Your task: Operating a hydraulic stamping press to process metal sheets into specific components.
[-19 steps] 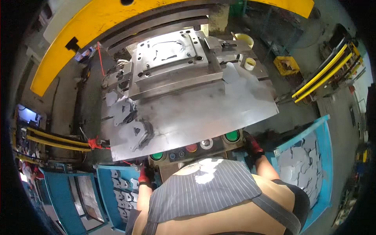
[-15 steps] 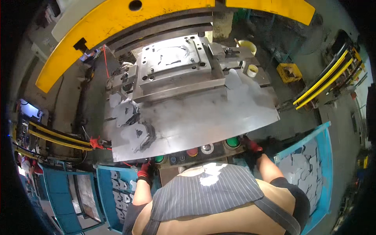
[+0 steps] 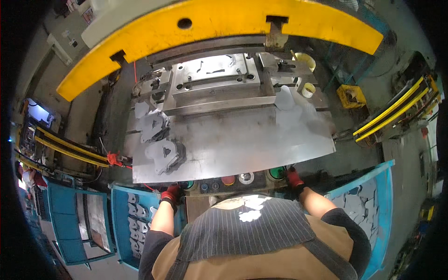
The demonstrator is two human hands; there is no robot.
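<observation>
My left hand, in a red glove, is at the left end of the control panel, next to a green push button. At the panel's other end my right hand, also red-gloved, is beside a second green button. The fingers of both hands are too hidden to tell whether they press. Beyond the panel lies a steel table plate, with two stacks of cut metal plates on its left. Behind it sits a die block, its far part covered from above.
A yellow press beam spans above the die. Blue bins of metal pieces stand left and right. Yellow guard rails flank both sides. A flat grey piece and a small pot lie right of the die.
The yellow beam has come down toward the die and now hides more of its far side. The view has shifted slightly. Both hands remain at the panel ends.
</observation>
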